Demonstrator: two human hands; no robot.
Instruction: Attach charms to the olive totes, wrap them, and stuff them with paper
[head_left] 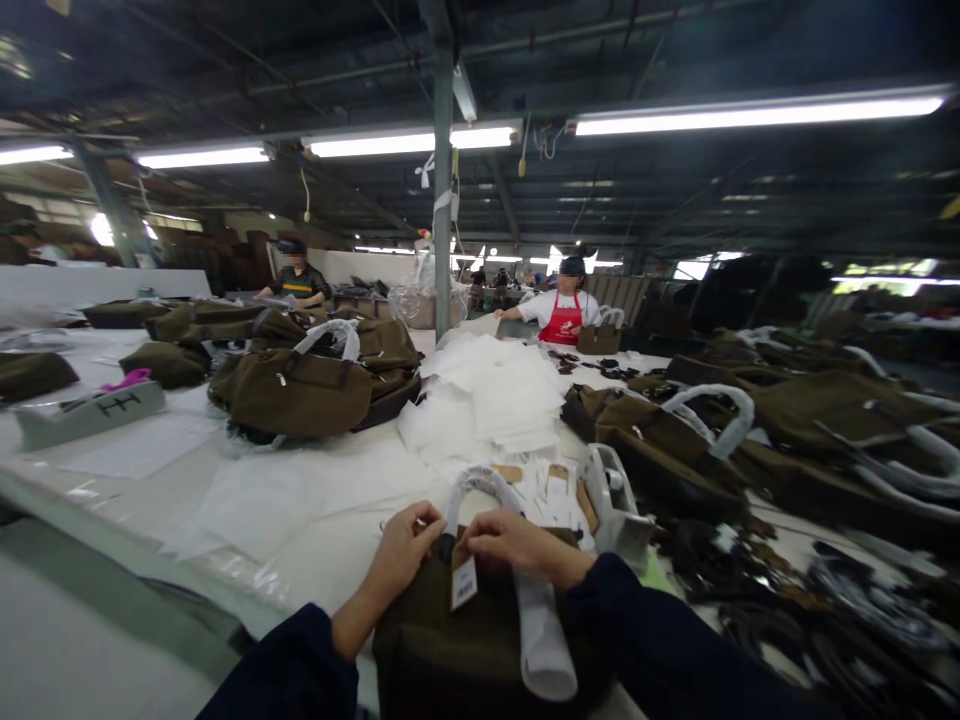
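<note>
A dark olive bag [450,660] stands at the table's front edge, close to me. One of its handles [484,482], wrapped in white film, arches up behind my hands; another white-wrapped strip [546,640] hangs down its front. A tag with a barcode label [463,582] hangs at the bag's top. My left hand [409,545] is closed in a pinch beside the handle's left base; what lies between its fingertips is too small to tell. My right hand [510,543] is closed at the tag's upper end, its fingertips on the tag.
Stacked white sheets [495,390] lie mid-table. Olive bags [300,390] are piled left, more bags [675,450] right. A white tape dispenser [619,500] and loose tags [551,490] sit behind my right hand. Black straps [780,590] lie right. Two people are across the table.
</note>
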